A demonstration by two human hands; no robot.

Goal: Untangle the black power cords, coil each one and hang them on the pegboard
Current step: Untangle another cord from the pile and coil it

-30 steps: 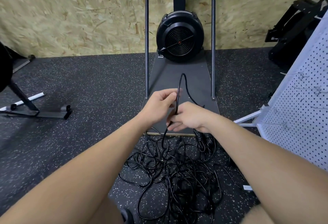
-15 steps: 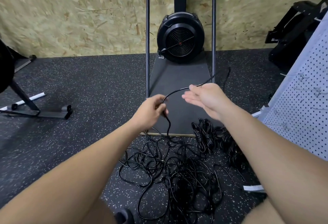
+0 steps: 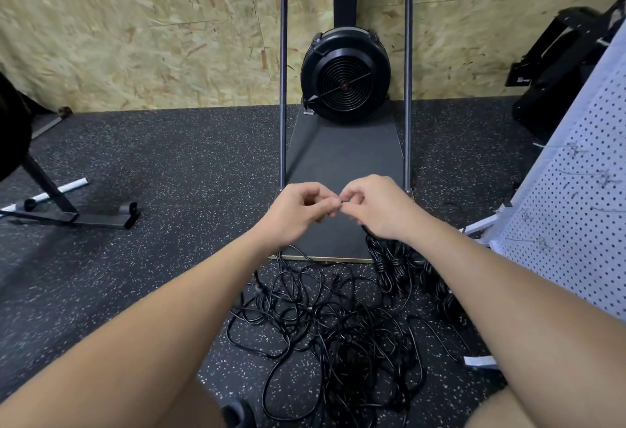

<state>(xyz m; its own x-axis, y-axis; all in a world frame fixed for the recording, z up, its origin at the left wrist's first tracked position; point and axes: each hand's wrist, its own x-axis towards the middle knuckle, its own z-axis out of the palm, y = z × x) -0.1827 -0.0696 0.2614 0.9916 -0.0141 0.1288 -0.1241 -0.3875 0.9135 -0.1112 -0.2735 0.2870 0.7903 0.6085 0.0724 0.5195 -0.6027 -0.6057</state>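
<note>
Both hands meet at frame centre above the dark platform (image 3: 342,163) of the fan-wheel machine (image 3: 345,83). The left hand (image 3: 298,212) has its fingers curled, thumb and forefinger pinched together; the right hand (image 3: 376,207) is likewise curled, its fingertips touching the left's. Whatever is pinched between them is too small to identify; a cord is probable, but it is not visible at the contact point.

The tangled black power cords (image 3: 335,336) lie on the speckled floor at 6 o'clock from the hands. Several bundled cords (image 3: 396,265) sit at 5 o'clock, partly behind the right forearm. The white pegboard (image 3: 569,210), with its wire hooks, stands at 3 o'clock; no cords hang on the visible part of it.

Judgement: one cord is being worked free or started into a coil. Recommended practice: keep one hand as a fixed anchor, draw slack steadily with the other, and lift loops clear of the tangle so knots do not tighten.
</note>
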